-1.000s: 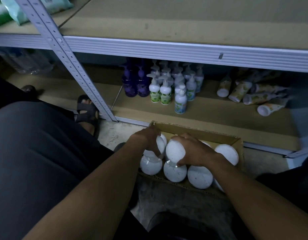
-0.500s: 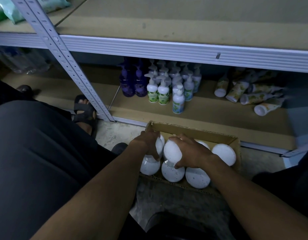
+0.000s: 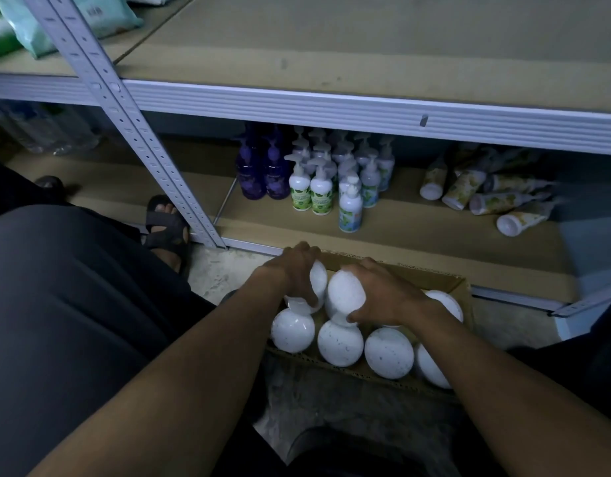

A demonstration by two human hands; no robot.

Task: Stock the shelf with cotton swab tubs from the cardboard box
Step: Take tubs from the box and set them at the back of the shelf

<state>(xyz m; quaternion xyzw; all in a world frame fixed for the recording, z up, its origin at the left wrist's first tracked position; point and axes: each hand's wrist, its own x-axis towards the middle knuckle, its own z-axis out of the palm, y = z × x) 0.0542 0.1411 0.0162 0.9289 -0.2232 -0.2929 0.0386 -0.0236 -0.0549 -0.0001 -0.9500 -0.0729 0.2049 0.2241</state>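
The left hand [image 3: 292, 277] curls its fingers round one white cotton swab tub [image 3: 317, 282]; the right hand [image 3: 383, 294] grips a second tub [image 3: 345, 292] just beside it — both tubs tilted, raised a little above the others. More tubs [image 3: 340, 342] lie in rows in the open cardboard box [image 3: 455, 287] on the floor, against the bottom shelf [image 3: 417, 235], which bears pump bottles [image 3: 321, 191] and toppled tubes [image 3: 486, 197].

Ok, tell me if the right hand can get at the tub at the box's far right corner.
Probably yes, once it is free. The right hand already grips a raised tub; the corner tub lies uncovered just beyond its wrist, inside the cardboard box, nothing on top.
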